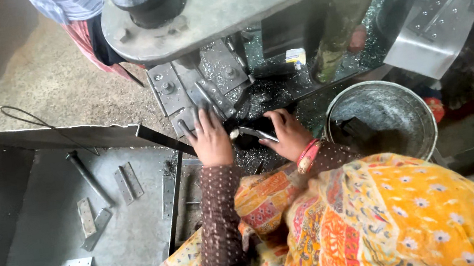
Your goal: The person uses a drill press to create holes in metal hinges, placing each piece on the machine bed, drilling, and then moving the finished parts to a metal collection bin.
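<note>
Head cam, looking down: patterned orange cloth point(375, 218) over my lap nearest, dotted brown sleeve point(217, 223) on my left arm. Left hand point(211, 138) lies flat w/ fingers spread apart on the machine bed, fingertips touching the bolted steel plates point(196, 84). Right hand point(287, 133), red bangles point(308, 155) at the wrist, is clamped round a flat metal strip point(254, 132) that sits btwn both hands, just in front of the press. Left of me, on the grey sheet point(36, 230), loose hinges point(129, 182) and a rod point(89, 178) lie apart. Right, a steel bucket point(416, 108) stands beside my wrist. Further off, metal shavings point(279, 90) cover the bed under the heavy press head point(223, 5).
</note>
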